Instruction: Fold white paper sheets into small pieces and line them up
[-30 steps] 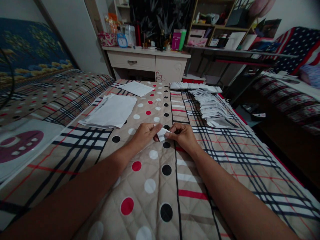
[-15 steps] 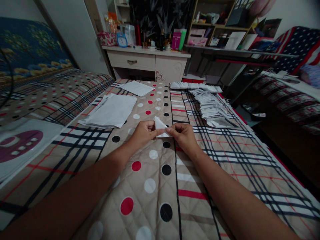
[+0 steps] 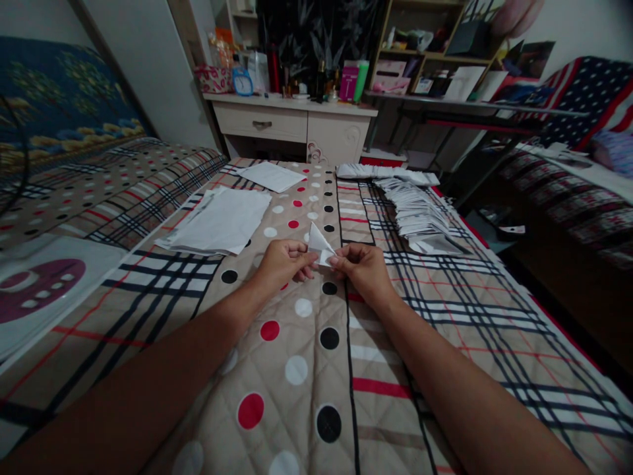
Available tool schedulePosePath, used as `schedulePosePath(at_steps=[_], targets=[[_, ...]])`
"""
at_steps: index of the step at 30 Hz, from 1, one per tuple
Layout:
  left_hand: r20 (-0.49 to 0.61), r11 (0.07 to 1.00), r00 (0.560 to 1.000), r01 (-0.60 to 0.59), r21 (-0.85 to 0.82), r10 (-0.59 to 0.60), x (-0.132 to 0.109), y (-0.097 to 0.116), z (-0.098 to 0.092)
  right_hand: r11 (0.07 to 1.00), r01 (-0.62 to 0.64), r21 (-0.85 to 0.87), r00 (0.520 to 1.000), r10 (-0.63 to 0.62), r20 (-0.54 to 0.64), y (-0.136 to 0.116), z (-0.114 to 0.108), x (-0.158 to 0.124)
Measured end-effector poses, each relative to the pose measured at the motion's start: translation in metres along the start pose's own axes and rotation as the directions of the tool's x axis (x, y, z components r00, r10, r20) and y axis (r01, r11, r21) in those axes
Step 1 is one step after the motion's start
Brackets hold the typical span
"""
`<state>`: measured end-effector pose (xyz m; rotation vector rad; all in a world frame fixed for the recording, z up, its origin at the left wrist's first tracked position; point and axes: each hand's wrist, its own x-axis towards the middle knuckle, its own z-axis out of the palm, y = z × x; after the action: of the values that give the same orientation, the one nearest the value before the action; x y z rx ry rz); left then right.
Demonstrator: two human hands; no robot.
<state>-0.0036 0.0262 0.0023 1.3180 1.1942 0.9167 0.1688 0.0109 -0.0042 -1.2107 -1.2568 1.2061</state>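
A small folded white paper piece [image 3: 320,244], triangular with its tip up, is pinched between both hands just above the quilted bedspread [image 3: 316,369]. My left hand [image 3: 284,259] is closed on its left corner. My right hand [image 3: 359,266] is closed on its lower right edge. The two hands nearly touch over a black dot of the spread.
A pile of white sheets [image 3: 220,221] lies to the left and one sheet [image 3: 271,175] farther back. A long row of folded white pieces [image 3: 418,211] runs along the right edge. A white board with a purple disc [image 3: 39,284] lies far left. A dresser [image 3: 291,122] stands behind.
The paper went from a crumpled small fold between the fingers to an upright triangle. Both hands have stayed in the same spot, shifting only slightly upward.
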Motion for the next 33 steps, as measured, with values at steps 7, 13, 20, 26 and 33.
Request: schedulePosePath(at_steps=[7, 13, 20, 26, 33], targets=[[-0.002, 0.998, 1.0, 0.003, 0.058, -0.003, 0.0, 0.002, 0.0, 0.99, 0.077, -0.12, 0.997, -0.077, 0.001, 0.005, 0.005, -0.004], [0.151, 0.988, 0.987, 0.031, 0.149, -0.054, -0.001, 0.001, 0.0, 0.942, 0.168, -0.289, 0.986, -0.155, 0.067, 0.009, 0.007, -0.004], [0.274, 0.97, 0.959, 0.008, 0.241, -0.076, -0.007, 0.002, 0.004, 0.9, 0.285, -0.329, 0.958, -0.281, 0.06, 0.003, 0.007, -0.01], [0.329, 0.966, 0.944, -0.056, 0.253, -0.032, -0.01, -0.001, 0.006, 0.958, 0.15, -0.244, 0.987, -0.161, -0.028, 0.005, 0.007, -0.008], [0.217, 0.989, 0.976, -0.018, 0.145, -0.014, -0.003, -0.006, 0.003, 0.998, 0.016, 0.063, 0.994, -0.023, 0.106, 0.008, 0.005, -0.004]])
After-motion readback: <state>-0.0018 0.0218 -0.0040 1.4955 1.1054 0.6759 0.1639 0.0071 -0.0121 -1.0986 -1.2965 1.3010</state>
